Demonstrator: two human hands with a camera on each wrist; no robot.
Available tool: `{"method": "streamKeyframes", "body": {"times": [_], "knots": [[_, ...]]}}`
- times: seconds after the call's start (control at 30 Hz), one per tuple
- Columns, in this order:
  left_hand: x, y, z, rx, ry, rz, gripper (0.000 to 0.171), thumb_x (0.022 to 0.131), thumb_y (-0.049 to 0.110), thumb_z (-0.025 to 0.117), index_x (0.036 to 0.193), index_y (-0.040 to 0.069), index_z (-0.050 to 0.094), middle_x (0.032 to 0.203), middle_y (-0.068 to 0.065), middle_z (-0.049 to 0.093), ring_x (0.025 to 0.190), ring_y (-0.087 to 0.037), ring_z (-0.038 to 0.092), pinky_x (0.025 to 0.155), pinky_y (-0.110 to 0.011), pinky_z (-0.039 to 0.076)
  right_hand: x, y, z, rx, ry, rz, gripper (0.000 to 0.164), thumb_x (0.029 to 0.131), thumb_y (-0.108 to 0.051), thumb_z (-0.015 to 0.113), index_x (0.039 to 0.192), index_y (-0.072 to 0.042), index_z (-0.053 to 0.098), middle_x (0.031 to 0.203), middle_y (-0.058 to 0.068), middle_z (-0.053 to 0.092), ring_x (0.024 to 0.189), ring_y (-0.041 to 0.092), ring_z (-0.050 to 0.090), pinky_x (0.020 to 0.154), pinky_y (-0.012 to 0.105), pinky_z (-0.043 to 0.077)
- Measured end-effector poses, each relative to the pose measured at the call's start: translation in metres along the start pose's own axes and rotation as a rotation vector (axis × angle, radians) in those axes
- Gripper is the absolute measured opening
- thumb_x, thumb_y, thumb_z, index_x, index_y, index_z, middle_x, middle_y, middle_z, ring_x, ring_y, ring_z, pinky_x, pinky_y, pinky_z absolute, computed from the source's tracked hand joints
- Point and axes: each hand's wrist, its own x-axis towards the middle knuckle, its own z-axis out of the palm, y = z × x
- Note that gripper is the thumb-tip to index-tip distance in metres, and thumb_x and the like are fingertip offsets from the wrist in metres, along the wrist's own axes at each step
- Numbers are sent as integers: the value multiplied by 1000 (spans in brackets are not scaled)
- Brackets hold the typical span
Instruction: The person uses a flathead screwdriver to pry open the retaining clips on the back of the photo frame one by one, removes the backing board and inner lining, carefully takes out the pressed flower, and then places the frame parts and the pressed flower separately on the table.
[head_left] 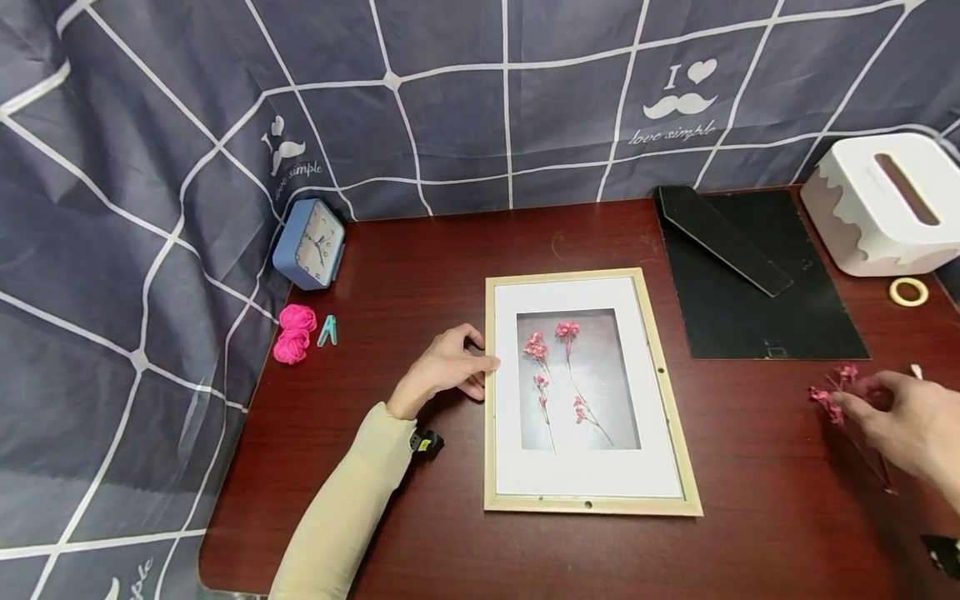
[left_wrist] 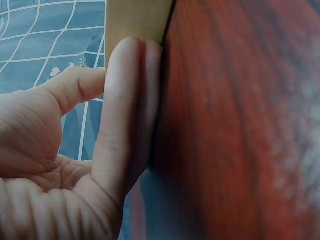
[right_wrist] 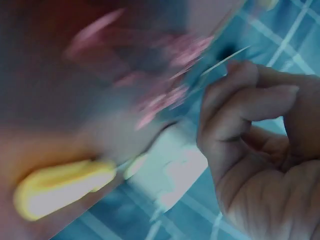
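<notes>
Right of the picture frame (head_left: 525, 502), the near tabletop (head_left: 750, 467) lies open up to the pink flowers (head_left: 827, 404) and right hand (head_left: 911, 425); farther back, the black board (head_left: 750, 325) leaves a narrow lane. The left hand (head_left: 453, 362) blocks the frame's left edge. Blur hides the right hand's clearance somewhat.

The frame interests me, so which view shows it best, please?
The head view, because nearly the whole frame shows there. The left wrist view gives only part of its edge; in the right wrist view I can make out none.
</notes>
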Motion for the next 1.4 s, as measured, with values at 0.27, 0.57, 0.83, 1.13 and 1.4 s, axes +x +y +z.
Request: {"method": "streamKeyframes", "body": {"times": [0.27,0.57,0.83,1.13,1.4], "knots": [[1,-3,-3,-16,-7,11,42,100,10,76,132,-2,52,85,-11,74,63,-17,75,63,-35,72,3,-101,4,115,-9,-240,25,97,-19,80,104,5,75,66,2,67,65,22,54,56,28,37],[2,-2,-2,-18,-9,14,41,101,9,76,131,-3,52,84,-11,72,62,-17,75,63,-35,71,16,-207,35,205,-200,-450,13,98,-11,78,103,2,79,78,7,72,67,17,55,54,24,42],[2,1,-1,-22,-7,1,41,100,9,77,131,-2,52,83,-11,72,60,-17,74,61,-34,71,27,-250,55,167,-363,-519,23,99,-12,78,77,-7,75,66,-1,61,62,12,47,56,25,39],[1,2,0,-25,-1,-9,41,100,8,77,130,-2,52,81,-10,72,59,-17,74,60,-33,70,34,-263,70,111,-413,-471,36,97,-13,79,64,-10,66,58,-3,51,57,13,43,51,25,33],[1,2,-1,-28,3,-6,40,100,7,77,130,-3,52,79,-10,71,57,-15,73,58,-32,70,37,-269,66,126,-525,-386,18,102,-7,68,89,1,78,61,4,72,51,13,69,49,22,50]]}}
